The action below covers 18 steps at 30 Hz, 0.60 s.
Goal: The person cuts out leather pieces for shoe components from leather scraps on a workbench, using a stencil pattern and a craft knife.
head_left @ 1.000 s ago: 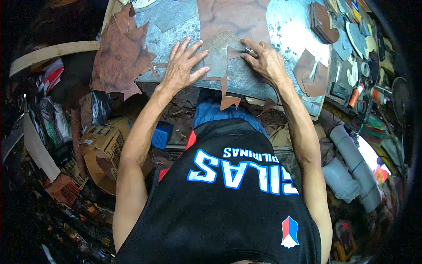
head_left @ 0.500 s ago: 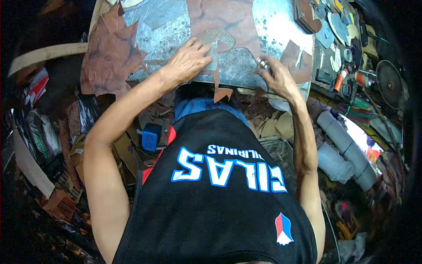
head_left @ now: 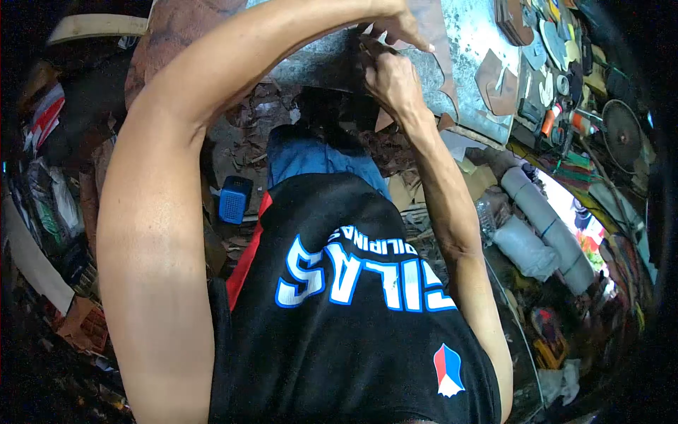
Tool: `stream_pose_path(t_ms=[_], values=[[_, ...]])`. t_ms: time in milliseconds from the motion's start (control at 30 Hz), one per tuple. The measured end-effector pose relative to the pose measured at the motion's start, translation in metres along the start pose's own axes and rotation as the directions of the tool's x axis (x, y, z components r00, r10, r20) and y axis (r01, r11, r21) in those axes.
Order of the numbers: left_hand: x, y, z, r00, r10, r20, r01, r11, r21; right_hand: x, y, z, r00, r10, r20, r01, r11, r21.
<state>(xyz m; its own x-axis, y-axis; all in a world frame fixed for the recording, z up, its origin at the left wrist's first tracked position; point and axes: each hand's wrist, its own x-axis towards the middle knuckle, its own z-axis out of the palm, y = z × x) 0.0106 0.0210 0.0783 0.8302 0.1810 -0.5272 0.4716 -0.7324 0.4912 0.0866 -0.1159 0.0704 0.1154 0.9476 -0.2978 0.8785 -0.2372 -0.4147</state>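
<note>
My left hand reaches across at the top of the view, bent at the wrist, fingers apart and pointing down over a brown leather sheet. Just below it, my right hand is closed, its fingers curled round a small dark object I cannot make out. Both hands are close together at the metal-topped table. A thin curved strip of leather runs down to the right of my right hand. The grey template seen before is hidden or out of view.
Brown leather covers the table's left side. A leather scrap and stacked brown pieces are on the right. Beyond are an orange-labelled bottle and a round fan. A blue box is low on the left.
My left hand has moved up and right from the grey template. My right hand has moved left, nearer to it. The leather's cut edge has shifted right.
</note>
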Motion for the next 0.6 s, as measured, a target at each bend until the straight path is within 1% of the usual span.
stream_pose_path(t_ms=[167, 233, 267, 333, 367, 433, 467, 533, 600], values=[[-0.003, 0.0, -0.001, 0.999, 0.024, -0.041, -0.022, 0.999, 0.025, 0.016, 0.0, 0.015, 1.0, 0.021, -0.011, -0.022, 0.997, -0.07], [-0.004, -0.001, -0.004, 0.998, 0.029, -0.06, -0.026, 0.999, 0.04, 0.02, -0.002, 0.017, 0.997, 0.029, -0.067, -0.03, 0.999, -0.021], [-0.005, -0.002, -0.005, 0.997, 0.03, -0.068, -0.027, 0.999, 0.047, 0.021, -0.004, 0.017, 0.997, 0.024, -0.071, -0.025, 0.999, -0.025], [-0.006, -0.004, -0.008, 0.996, 0.031, -0.082, -0.026, 0.998, 0.063, 0.02, -0.013, 0.015, 0.969, -0.056, -0.241, 0.06, 0.998, 0.01], [-0.007, -0.005, -0.009, 0.996, 0.031, -0.088, -0.025, 0.997, 0.07, 0.02, -0.015, 0.013, 0.968, -0.06, -0.244, 0.064, 0.998, 0.007], [-0.007, -0.006, -0.009, 0.995, 0.033, -0.097, -0.025, 0.996, 0.085, 0.022, -0.018, 0.01, 0.985, -0.003, -0.17, 0.002, 1.0, -0.004], [-0.007, -0.006, -0.01, 0.994, 0.036, -0.1, -0.027, 0.995, 0.092, 0.023, -0.017, 0.01, 0.985, -0.004, -0.172, 0.003, 1.0, -0.005], [-0.008, -0.006, -0.01, 0.994, 0.043, -0.105, -0.031, 0.994, 0.109, 0.024, -0.012, 0.014, 0.975, -0.08, -0.208, 0.07, 0.996, -0.055], [-0.008, -0.005, -0.009, 0.993, 0.048, -0.109, -0.035, 0.992, 0.123, 0.027, -0.01, 0.016, 0.974, -0.088, -0.207, 0.073, 0.994, -0.078]])
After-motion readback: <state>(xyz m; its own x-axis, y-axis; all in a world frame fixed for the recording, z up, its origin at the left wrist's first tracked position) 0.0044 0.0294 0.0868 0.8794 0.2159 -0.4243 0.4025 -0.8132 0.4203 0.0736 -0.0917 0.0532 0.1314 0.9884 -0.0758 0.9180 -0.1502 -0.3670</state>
